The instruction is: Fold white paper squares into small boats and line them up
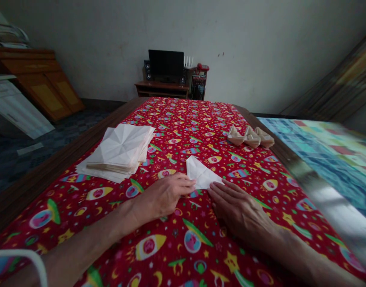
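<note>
A white paper [202, 173], folded to a rough triangle with crease lines, lies on the red patterned cloth [183, 247]. My left hand [172, 193] has its fingers drawn together on the paper's lower left edge. Over the paper's right corner, my right hand [236, 203] lies palm down with fingers stretched out, pressing it against the cloth. The tips of both hands are a short gap apart along the near edge. Farther left is a stack of creased square paper sheets [121, 145].
Folded paper pieces stand nested in 3 small groups [252, 137] near the cloth's right side. A white curved tube [27, 253] crosses the lower left corner. Beyond the table are a monitor [166, 63], a wooden cabinet [48, 85] and a bed [326, 159].
</note>
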Tool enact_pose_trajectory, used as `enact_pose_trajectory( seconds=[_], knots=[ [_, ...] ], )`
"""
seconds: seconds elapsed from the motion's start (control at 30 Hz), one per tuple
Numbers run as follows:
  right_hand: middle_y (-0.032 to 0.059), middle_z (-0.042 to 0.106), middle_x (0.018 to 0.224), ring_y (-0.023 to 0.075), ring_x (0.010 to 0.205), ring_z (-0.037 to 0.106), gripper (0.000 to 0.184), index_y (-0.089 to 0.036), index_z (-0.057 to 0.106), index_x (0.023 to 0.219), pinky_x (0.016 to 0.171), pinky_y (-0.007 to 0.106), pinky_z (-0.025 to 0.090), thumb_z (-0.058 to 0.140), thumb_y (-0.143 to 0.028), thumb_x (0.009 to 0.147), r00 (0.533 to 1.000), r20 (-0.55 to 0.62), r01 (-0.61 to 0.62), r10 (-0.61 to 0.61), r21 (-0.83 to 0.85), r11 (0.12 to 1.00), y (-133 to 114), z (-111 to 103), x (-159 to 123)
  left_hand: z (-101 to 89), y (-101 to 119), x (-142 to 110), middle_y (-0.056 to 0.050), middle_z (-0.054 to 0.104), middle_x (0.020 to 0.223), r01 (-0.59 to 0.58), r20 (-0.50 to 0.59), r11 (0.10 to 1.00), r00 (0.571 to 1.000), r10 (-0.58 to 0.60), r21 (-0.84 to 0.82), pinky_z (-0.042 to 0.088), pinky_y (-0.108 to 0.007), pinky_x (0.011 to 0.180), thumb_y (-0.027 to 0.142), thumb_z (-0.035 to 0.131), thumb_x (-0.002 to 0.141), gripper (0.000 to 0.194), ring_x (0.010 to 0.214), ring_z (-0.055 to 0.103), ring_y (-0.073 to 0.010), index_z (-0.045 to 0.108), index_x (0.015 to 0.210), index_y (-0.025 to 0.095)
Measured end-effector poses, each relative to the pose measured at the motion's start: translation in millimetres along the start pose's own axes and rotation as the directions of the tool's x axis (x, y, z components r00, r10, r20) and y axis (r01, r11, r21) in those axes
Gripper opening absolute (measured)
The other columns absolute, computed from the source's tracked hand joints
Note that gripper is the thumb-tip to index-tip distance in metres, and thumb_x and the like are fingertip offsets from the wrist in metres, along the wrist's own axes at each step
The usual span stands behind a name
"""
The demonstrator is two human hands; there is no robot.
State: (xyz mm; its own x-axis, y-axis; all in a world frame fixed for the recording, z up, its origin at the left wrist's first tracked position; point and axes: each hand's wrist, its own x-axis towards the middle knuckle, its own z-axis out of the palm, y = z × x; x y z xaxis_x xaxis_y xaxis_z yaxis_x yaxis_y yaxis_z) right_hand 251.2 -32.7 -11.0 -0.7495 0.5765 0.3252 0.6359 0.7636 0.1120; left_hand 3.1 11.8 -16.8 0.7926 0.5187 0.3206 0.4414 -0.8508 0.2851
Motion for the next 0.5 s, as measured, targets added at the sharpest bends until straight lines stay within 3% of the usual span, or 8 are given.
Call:
enact_pose_trajectory(
  seconds=[0.13, 0.27, 0.4, 0.5],
  knots=[
    [0.0190, 0.059, 0.123, 0.0253, 0.116, 0.055, 0.038, -0.005, 0.055, 0.122, 0.100, 0.039, 0.046, 0.037, -0.010, 0.089, 0.998, -0.012, 0.056, -0.056, -0.026, 0.998, 1, 3, 7, -0.8, -13, 1, -0.005, 0.067, 0.114, -0.024, -0.072, 0.997, 0.997, 0.019, -0.069, 0.049, -0.035, 0.093, 0.003, 0.039, 0.083, 0.041, 0.107, 0.060, -0.0181, 0.068, 0.108, 0.017],
    [0.0166, 0.060, 0.123, 0.0236, 0.116, 0.055, 0.037, -0.006, 0.056, 0.121, 0.101, 0.036, 0.046, 0.038, -0.011, 0.089, 0.999, -0.017, 0.031, -0.031, -0.002, 1.000, 0, 2, 9, -5.2, -18, 3, -0.005, 0.070, 0.108, 0.050, -0.091, 0.980, 0.993, -0.068, -0.191, 0.049, -0.032, 0.094, 0.002, 0.039, 0.079, 0.043, 0.104, 0.063, -0.0155, 0.069, 0.106, 0.018],
    [0.0157, 0.061, 0.122, 0.0240, 0.115, 0.056, 0.035, -0.008, 0.057, 0.120, 0.101, 0.040, 0.045, 0.040, -0.013, 0.090, 1.000, -0.025, -0.006, 0.007, 0.029, 1.000, -1, 3, 8, -6.9, -22, 7, -0.004, 0.071, 0.106, 0.145, -0.081, 0.934, 0.980, -0.180, -0.328, 0.051, -0.027, 0.090, 0.003, 0.038, 0.079, 0.047, 0.100, 0.065, -0.0131, 0.063, 0.116, 0.017],
    [0.0154, 0.061, 0.121, 0.0241, 0.114, 0.056, 0.033, -0.008, 0.058, 0.117, 0.100, 0.040, 0.046, 0.041, -0.013, 0.090, 0.999, -0.031, -0.015, 0.016, 0.050, 0.999, -2, 5, 9, -3.1, -25, 15, -0.005, 0.072, 0.102, 0.169, -0.132, 0.944, 0.968, -0.213, -0.284, 0.052, -0.026, 0.087, 0.007, 0.040, 0.083, 0.045, 0.095, 0.067, -0.0137, 0.058, 0.123, 0.017]
  ],
)
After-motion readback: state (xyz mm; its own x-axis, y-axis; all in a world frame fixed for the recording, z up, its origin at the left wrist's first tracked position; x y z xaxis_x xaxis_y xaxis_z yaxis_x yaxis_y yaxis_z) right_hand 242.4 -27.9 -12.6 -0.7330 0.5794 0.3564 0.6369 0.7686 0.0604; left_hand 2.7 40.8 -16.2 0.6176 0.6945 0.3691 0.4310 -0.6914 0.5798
